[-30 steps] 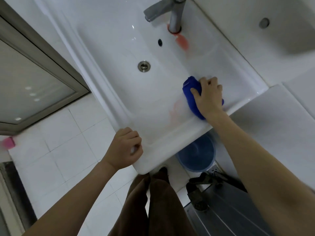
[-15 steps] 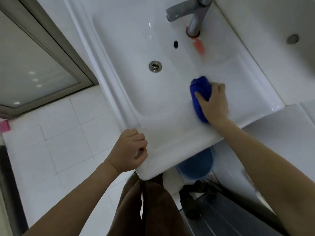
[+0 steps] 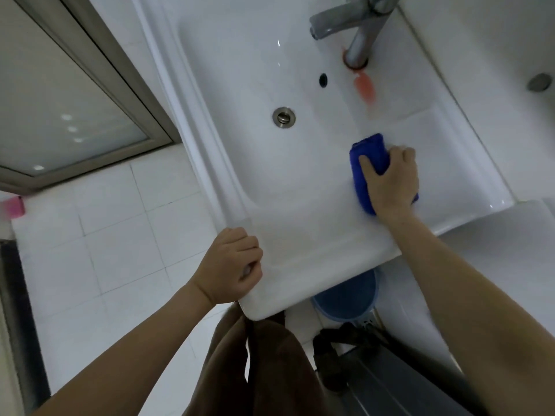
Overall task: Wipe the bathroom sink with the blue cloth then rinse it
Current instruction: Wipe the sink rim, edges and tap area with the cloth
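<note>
A white rectangular sink fills the upper middle, with a metal drain in its basin and a steel tap at the back. A reddish stain runs down from the tap's base. My right hand presses a folded blue cloth against the basin's inner front right slope. My left hand is curled into a fist on the sink's front left corner, holding nothing that I can see.
A blue bucket stands on the floor under the sink's front edge. A dark floor mat and a black item lie to its right. White tiles cover the floor at left, beside a framed glass door. A second white basin sits at far right.
My right hand has slid the blue cloth along the basin's front right slope, over the faint pink smear seen there earlier. The left hand stays on the corner. The camera has shifted.
</note>
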### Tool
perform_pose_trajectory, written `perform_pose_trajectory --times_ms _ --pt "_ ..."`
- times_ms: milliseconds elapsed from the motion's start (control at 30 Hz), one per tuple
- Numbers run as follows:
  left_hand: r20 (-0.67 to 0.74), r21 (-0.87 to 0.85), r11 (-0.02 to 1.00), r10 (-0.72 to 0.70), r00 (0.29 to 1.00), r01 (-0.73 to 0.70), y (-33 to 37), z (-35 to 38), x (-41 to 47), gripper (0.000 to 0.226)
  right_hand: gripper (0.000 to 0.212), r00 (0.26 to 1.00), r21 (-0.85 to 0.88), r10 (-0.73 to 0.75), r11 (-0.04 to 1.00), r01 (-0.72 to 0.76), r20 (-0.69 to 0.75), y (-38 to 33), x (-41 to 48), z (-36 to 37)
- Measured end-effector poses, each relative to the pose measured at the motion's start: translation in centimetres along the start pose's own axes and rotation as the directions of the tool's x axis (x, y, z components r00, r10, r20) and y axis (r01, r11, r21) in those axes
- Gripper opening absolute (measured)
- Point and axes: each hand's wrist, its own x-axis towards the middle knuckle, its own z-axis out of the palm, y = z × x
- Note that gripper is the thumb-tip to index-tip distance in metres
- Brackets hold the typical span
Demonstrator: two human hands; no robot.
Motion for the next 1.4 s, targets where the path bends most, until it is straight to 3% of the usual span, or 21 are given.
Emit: perform_pose_trajectory --times_ms 100,200,300,367,433,500,600,733,833,900,1000,1100,1233,1400 --pt "0.009 0.009 1.0 -0.006 1.0 0.006 0.2 -0.3 0.2 0.015 0.046 0.988 0.039 -0.11 0.994 0.107 0.106 -3.3 -5.1 1.5" --pt "0.03 0.01 1.0 -0.006 1.0 0.006 0.3 -0.5 0.2 0.015 0.039 0.871 0.133 -0.385 0.923 0.362 0.304 -6.9 -11.1 2.9" --pt "0.033 0.021 1.0 -0.017 0.999 0.016 0.2 -0.3 0.0 0.018 0.028 0.78 0.19 -0.515 0.857 0.48 0.356 -5.7 -10.3 2.4" --pt "0.007 0.023 1.0 -0.014 1.0 0.014 0.0 -0.1 -0.2 0.017 0.03 0.845 0.119 -0.423 0.906 0.407 0.327 -2.6 -6.2 1.1" --pt "-0.02 0.026 1.0 -0.004 1.0 0.005 -0.1 0.1 -0.1 0.016 0.04 0.95 -0.037 -0.214 0.973 0.228 0.229 1.0 -1.8 -0.8" --pt "-0.032 0.036 0.999 0.002 0.999 0.0 -0.1 0.1 -0.1 0.016 0.051 0.988 -0.141 -0.103 0.983 0.118 0.112 2.4 -0.5 -1.8" --pt "-0.022 0.034 0.999 0.007 1.0 -0.006 0.1 0.1 -0.1 0.016 0.049 0.983 -0.071 -0.153 0.984 0.161 0.101 -1.6 -4.9 0.3" --pt "0.017 0.06 0.998 0.003 1.0 -0.004 0.2 -0.2 -0.2 0.017 0.037 0.895 0.109 -0.388 0.921 0.373 0.218 -9.2 -11.5 4.6" --pt "0.043 0.065 0.997 0.032 0.999 -0.035 0.1 -0.6 0.0 0.018 0.026 0.837 0.14 -0.473 0.881 0.452 0.276 -8.3 -10.3 4.2" --pt "0.032 0.051 0.997 0.055 0.998 -0.056 0.1 -0.9 -0.2 0.017 0.027 0.876 0.082 -0.394 0.918 0.387 0.278 -4.9 -7.3 2.6" --pt "-0.003 0.044 0.999 0.018 1.0 -0.018 -0.4 -1.4 -1.8 0.013 0.047 0.973 -0.067 -0.127 0.987 0.143 0.194 0.3 -2.8 -0.4" --pt "0.046 0.098 0.993 -0.063 0.997 0.058 -0.7 -1.3 -3.7 0.029 0.054 0.995 -0.108 -0.013 0.994 0.024 0.096 0.8 -3.1 -0.7" --pt "0.021 -0.03 0.988 -0.154 0.988 0.154 0.1 -0.1 -3.8 0.03 0.043 0.979 0.046 -0.148 0.989 0.143 0.137 -5.6 -10.2 2.5" --pt "0.046 0.004 0.995 -0.102 0.994 0.102 -0.5 -0.5 -3.8 0.032 0.034 0.851 0.133 -0.44 0.898 0.419 0.286 -10.5 -14.9 5.0"
